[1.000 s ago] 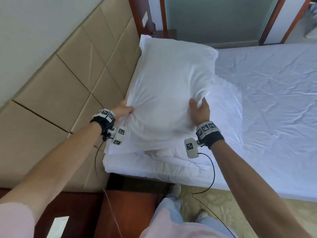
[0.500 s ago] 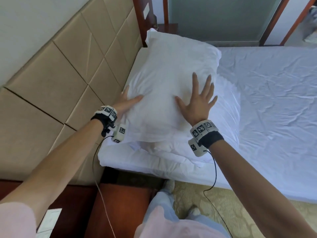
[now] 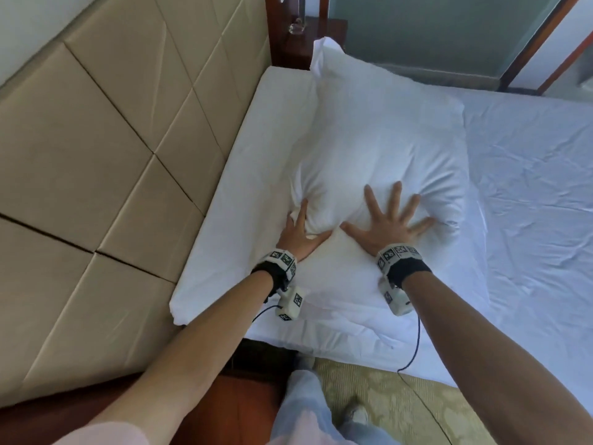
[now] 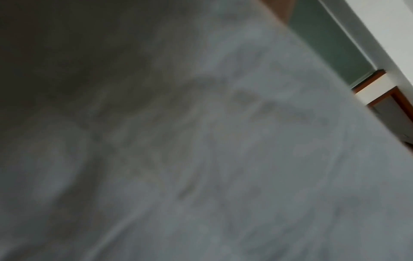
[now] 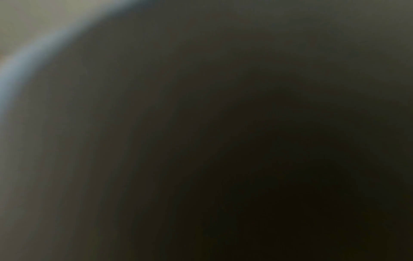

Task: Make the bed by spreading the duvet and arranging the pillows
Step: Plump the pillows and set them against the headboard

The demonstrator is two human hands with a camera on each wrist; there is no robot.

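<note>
- Both palms are down on the top pillow (image 3: 378, 149), pressing it flat near its closest end.
- The right hand (image 3: 390, 224) lies wide open, all five fingers splayed and straight, nothing gripped; creases fan out in the cloth ahead of its fingertips.
- The left hand (image 3: 296, 234) sits just beside it, toward the headboard (image 3: 106, 149), fingers straight and sunk into a dent in the pillow's side. It is pushing, not holding.
- The pillow runs lengthwise away from the hands, its far corner poking up beyond the fingertips.
- Under the wrists, a second white layer (image 3: 337, 319) sticks out at the bed's edge. It looks like another pillow below, though I can't say for sure.
- To the outside of the right hand, the white bedding (image 3: 529, 187) spreads flat and lightly wrinkled across the mattress; whether that is the duvet or a bare sheet, I can't tell.
- Wrist views add little: the left one shows blurred grey cloth, the right one is nearly black, which fits wrists resting on fabric.
- My read on progress: the bedding appears laid out and this pillow is placed at the head end, so we're in the patting and shaping stage.
- Left to do, I'd judge: square the pillow against the headboard, tidy that raised far corner and smooth the wrinkles.
</note>
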